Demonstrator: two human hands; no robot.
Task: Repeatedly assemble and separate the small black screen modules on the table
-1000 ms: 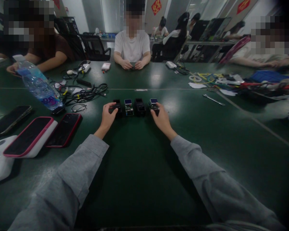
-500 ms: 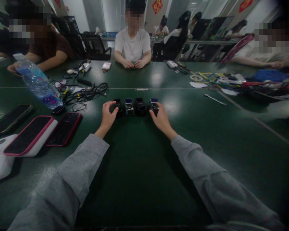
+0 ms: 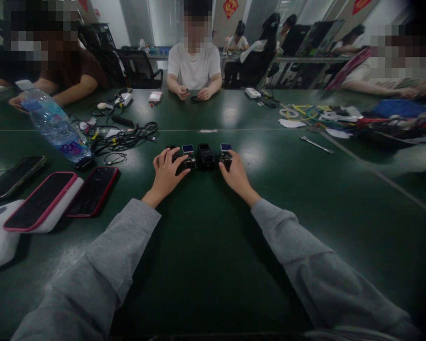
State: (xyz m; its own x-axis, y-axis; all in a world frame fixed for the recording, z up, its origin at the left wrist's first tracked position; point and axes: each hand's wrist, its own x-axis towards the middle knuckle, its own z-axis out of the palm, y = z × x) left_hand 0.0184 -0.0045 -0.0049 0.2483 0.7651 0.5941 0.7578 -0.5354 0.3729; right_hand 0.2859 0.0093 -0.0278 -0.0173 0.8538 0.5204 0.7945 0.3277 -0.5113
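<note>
Several small electronic devices stand in a row on the green table. My left hand [image 3: 166, 171] has its fingers spread over the leftmost black device, mostly hiding it. Its thumb and index fingertip reach the left edge of a small circuit-board device with a screen [image 3: 189, 157]; whether they touch is unclear. Beside that stands a black device housing [image 3: 206, 156], with neither hand on it. At the right end, my right hand [image 3: 237, 174] has thumb and fingers around another small circuit-board device with a screen [image 3: 226, 150], which rests on the table.
Left of me are phones [image 3: 94, 192], a white case [image 3: 2, 232], a tilted water bottle [image 3: 55, 123] and coiled black cables [image 3: 135, 135]. On the right lie a wrench [image 3: 316, 145] and a pile of wires [image 3: 341, 116]. A person [image 3: 194, 66] sits across the table.
My left hand has left its grip on the leftmost black device and moved right, fingers spreading, toward the screen device beside it. My right hand stays at the rightmost device.
</note>
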